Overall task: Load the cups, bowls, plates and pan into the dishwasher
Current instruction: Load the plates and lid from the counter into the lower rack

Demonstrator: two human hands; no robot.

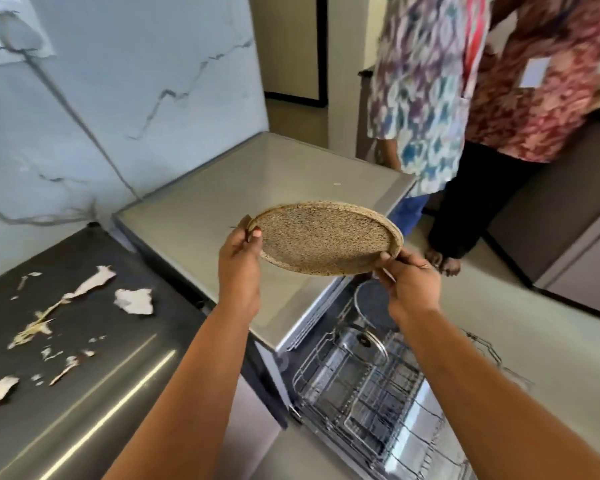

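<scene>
Speckled brown plate (323, 237) is held in mid-air by both hands, tilted so its flat face shows, above the grey top of the dishwasher (257, 188) and just over the pulled-out wire rack (371, 386). Left hand (239, 261) grips the plate's left rim, thumb on the face and fingers curled behind; right hand (407, 282) pinches the right rim, its grip clamped between thumb and fingertips. Inside the rack a round glass lid (362, 341) with a dark knob lies tilted, and a dark round pan (374, 303) stands behind it, partly hidden by the right hand. Torn scraps of peel (84, 303) litter the dark surface (66, 375) at left. Two people in patterned shirts (465, 81) stand on the floor beyond the dishwasher, near its far corner.
</scene>
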